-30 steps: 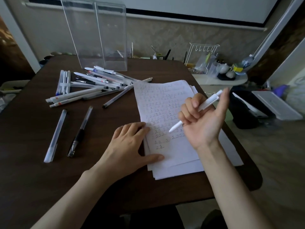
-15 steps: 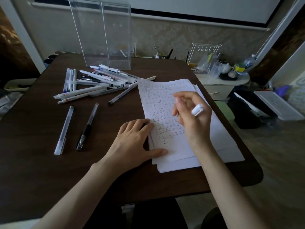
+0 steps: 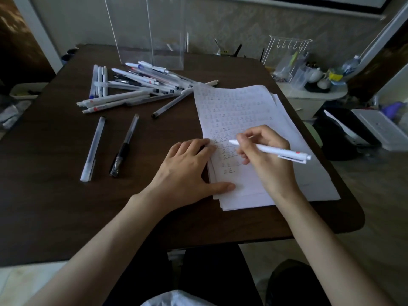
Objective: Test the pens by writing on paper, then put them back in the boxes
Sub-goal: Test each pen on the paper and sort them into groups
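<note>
Right hand (image 3: pixel 268 166) pinches white pen (image 3: pixel 287 153), tip over paper (image 3: pixel 242 102) by right edge of counter (image 3: pixel 66 173); left hand (image 3: pixel 187 171) flat, pinning it. Best: lower tip onto blank patch, stroke lightly.

Dim, cool indoor light. The dark bench (image 3: pixel 55 173) loses detail; the white paper (image 3: pixel 254 100) is brightest. Wide-angle bending curves lines near the edges.

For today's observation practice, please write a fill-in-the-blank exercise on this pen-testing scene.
1. The right hand holds a white ___.
2. The left hand steadies the ___.
3. The black pen lies between the clear pen and the ___ hand.
4. Behind the pen pile stand two clear ___.
Missing words: pen; paper; left; boxes.
</note>
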Action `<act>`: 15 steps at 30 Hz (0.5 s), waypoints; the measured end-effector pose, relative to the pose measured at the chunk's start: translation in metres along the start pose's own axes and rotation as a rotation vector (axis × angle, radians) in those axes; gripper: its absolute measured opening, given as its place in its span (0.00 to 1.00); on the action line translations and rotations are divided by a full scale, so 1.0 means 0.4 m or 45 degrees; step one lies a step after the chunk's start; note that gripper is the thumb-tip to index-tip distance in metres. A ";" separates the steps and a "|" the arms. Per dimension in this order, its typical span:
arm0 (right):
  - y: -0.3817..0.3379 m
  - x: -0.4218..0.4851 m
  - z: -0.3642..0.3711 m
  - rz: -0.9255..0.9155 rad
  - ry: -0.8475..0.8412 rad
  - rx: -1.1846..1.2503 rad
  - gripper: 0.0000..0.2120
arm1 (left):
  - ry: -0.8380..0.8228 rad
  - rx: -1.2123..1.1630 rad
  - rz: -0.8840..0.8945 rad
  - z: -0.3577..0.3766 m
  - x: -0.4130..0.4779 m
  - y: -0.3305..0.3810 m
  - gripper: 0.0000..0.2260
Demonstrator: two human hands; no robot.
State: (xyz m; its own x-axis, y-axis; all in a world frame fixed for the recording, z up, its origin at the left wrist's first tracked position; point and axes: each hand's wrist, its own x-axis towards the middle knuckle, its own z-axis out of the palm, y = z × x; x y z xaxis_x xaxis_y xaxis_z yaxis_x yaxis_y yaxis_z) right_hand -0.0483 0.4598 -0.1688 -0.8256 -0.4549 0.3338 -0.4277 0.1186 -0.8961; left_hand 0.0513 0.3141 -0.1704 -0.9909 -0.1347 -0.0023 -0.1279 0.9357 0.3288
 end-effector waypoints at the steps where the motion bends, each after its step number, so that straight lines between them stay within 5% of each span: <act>1: 0.000 0.000 0.002 0.020 -0.006 0.014 0.03 | -0.004 0.004 -0.002 0.001 0.001 -0.001 0.42; 7: 0.016 0.001 -0.002 0.135 0.018 -0.104 0.19 | 0.000 0.056 0.023 0.009 -0.001 -0.006 0.37; 15: 0.015 0.000 0.001 0.110 -0.023 -0.283 0.17 | -0.092 0.138 0.016 0.017 0.001 -0.009 0.37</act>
State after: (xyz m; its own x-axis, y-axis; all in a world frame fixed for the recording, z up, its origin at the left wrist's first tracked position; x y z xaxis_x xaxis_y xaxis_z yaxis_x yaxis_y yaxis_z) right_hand -0.0509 0.4600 -0.1742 -0.8566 -0.4504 0.2517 -0.4282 0.3483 -0.8339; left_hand 0.0511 0.3128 -0.1781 -0.9924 -0.1026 -0.0681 -0.1154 0.9674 0.2252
